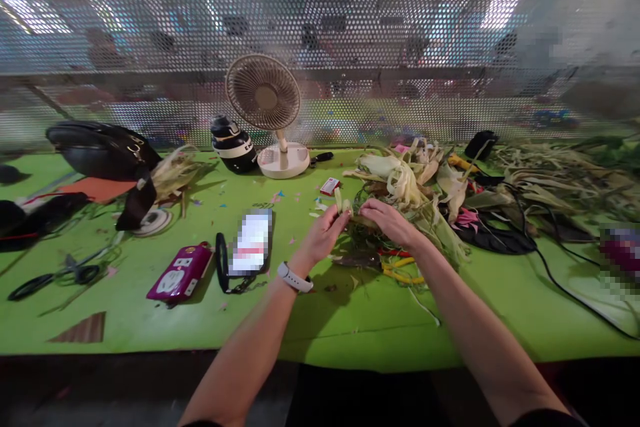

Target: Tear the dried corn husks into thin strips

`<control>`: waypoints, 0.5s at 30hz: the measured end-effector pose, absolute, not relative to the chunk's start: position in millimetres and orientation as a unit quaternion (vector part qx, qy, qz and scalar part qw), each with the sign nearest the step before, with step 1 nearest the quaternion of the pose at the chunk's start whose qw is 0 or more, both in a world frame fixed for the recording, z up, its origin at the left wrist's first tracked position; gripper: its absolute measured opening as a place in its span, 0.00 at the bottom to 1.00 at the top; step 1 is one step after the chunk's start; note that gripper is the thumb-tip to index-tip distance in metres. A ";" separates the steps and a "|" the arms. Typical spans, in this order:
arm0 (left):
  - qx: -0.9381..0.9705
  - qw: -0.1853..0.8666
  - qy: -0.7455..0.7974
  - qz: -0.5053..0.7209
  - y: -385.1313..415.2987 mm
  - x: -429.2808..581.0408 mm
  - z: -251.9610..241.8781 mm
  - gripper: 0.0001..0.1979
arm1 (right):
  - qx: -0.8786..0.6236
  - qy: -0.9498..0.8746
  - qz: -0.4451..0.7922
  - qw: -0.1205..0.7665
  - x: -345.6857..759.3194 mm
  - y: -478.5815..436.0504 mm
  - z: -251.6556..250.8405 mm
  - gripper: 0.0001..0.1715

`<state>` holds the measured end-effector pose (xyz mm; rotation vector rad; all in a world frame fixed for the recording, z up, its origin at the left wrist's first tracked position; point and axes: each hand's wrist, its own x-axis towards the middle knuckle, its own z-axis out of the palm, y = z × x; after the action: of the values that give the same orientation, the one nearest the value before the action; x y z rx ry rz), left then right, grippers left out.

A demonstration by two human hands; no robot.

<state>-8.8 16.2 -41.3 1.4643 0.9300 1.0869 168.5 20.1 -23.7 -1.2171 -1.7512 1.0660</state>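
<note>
My left hand [325, 235], with a white band on its wrist, pinches one end of a pale corn husk strip [343, 205] above the green table [320, 320]. My right hand [390, 220] closes its fingers over the same husk piece just to the right. Both hands meet at the near edge of a large heap of dried husks [415, 183]. Beneath the hands lie thin green stems and yellow-handled pliers [400, 270].
A small desk fan [265, 107] and a black-and-white bottle [233, 143] stand at the back. A phone [250, 243], a magenta power strip [181, 271], scissors [50, 278] and a black bag [100, 147] lie at the left. Black cables [550, 267] run at the right. A perforated metal screen [320, 33] backs the table.
</note>
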 end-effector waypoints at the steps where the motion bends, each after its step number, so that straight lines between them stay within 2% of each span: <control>1: 0.635 0.506 0.382 0.442 15.8 -7.6 -43.0 0.13 | -0.479 -0.665 0.428 0.380 164.6 18.5 -24.7 0.17; 8: 0.685 0.481 0.352 0.419 11.1 -0.8 -47.3 0.15 | -0.440 -0.551 0.497 0.505 138.3 11.8 -32.3 0.22; 12: 0.638 0.519 0.364 0.436 7.3 0.0 -41.8 0.16 | -0.435 -0.531 0.463 0.560 135.8 10.4 -33.2 0.19; 15: 0.604 0.507 0.397 0.469 5.4 2.1 -40.6 0.17 | -0.423 -0.535 0.442 0.582 132.6 9.3 -36.3 0.18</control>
<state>2.1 5.4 -40.6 1.4549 0.9581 1.1318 132.6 9.3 -36.3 -0.9884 -1.2505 1.0316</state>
